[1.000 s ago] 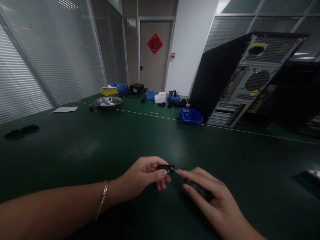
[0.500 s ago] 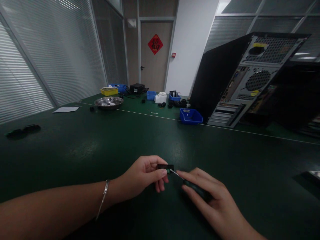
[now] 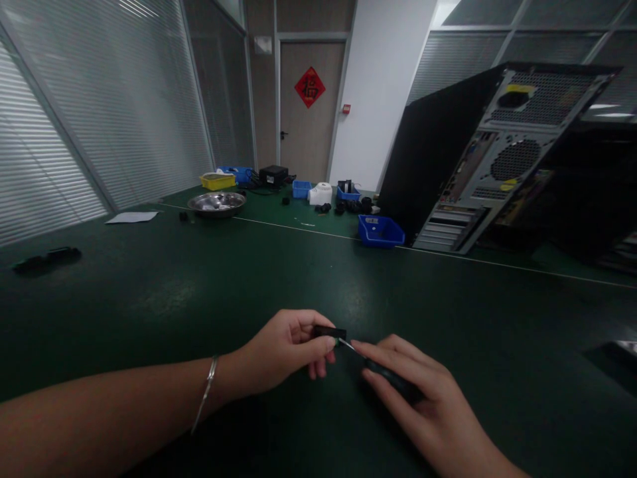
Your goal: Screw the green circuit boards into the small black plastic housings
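Between the thumb and fingers of my left hand [image 3: 293, 342] is a small black part [image 3: 332, 332] with a bit of green on its near side. My right hand [image 3: 423, 392] is closed around the dark handle of a screwdriver [image 3: 391, 380]. The thin metal shaft points left, and its tip meets the green area of the part, close to my left thumb. What exactly the tip touches is too small to make out. Both hands are over the dark green table [image 3: 239, 285].
A black computer tower [image 3: 442, 133] stands at the right behind a blue bin [image 3: 381, 232]. Farther back are a metal bowl [image 3: 217, 206], a white paper [image 3: 132, 217], a yellow tray [image 3: 217, 182] and a white plastic piece [image 3: 320, 194]. Dark parts [image 3: 47, 259] lie at the far left.
My left thumb has slid slightly right over the green area, and the black part has tilted a little. The screwdriver has hardly moved.
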Tool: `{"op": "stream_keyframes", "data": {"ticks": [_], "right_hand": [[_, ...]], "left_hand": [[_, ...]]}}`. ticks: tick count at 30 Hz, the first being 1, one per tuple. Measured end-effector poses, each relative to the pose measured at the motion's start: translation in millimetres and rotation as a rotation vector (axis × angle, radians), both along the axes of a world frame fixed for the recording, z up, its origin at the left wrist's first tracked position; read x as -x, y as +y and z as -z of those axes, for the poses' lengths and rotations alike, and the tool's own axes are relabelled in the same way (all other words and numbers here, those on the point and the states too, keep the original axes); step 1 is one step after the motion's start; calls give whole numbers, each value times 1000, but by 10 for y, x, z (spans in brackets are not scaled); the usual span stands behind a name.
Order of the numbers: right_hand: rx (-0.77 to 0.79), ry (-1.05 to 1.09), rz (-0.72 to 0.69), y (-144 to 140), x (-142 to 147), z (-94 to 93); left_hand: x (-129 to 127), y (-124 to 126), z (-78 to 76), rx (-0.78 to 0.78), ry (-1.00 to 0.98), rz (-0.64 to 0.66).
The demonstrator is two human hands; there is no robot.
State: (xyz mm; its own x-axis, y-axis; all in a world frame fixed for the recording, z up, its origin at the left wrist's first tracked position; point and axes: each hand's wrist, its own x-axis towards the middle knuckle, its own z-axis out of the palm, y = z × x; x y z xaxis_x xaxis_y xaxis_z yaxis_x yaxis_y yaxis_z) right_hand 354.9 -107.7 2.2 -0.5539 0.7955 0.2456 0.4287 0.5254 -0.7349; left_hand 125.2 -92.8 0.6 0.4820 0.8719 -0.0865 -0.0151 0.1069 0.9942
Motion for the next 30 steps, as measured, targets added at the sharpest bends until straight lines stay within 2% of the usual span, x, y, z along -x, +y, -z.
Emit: {"op": "stream_keyframes", "data": {"ticks": [6, 14, 30], "right_hand": [[-36, -2, 45, 4, -5, -8], [-26, -1, 30, 11, -14, -12], [-34, 39, -19, 27, -9, -34]], "left_hand": [[-22, -15, -8, -2, -101, 12], [-19, -20, -11, 31, -63, -2], [29, 44, 69, 117, -222, 109]]}}
